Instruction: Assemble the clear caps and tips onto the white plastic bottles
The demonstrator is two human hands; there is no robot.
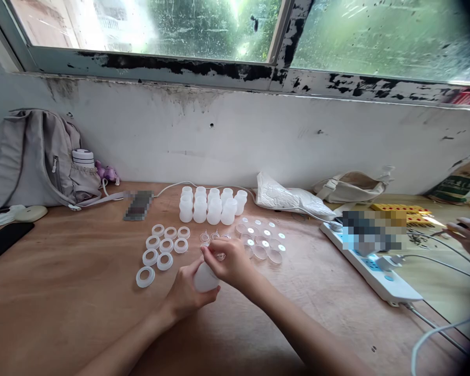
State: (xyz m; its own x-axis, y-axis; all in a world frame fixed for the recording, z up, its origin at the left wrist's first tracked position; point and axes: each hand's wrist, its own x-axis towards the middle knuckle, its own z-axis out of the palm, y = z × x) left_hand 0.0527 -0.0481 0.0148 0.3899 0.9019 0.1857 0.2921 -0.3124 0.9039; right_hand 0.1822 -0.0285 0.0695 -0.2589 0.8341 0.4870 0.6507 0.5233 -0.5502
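Observation:
My left hand [187,291] is wrapped round a small frosted white bottle [206,279], which it holds up above the wooden table. At the bottle's top, the fingers of my right hand [232,261] are pinched together; what they hold, if anything, is hidden. Just beyond my hands lie a few small clear plastic pieces with thin stems [204,238], partly covered by my right hand. To the left, several white rings [139,277] are laid out in rows. Several clear round discs [260,254], some with white dots, lie to the right. Behind them stand several frosted white bottles [214,213].
A grey backpack [35,156] leans at the far left near a black flat object [8,243]. On the right are a white power strip [376,271] with cables, a white plastic package [278,193] and a beige bag [348,188]. Another person's hand [468,237] shows at the right edge.

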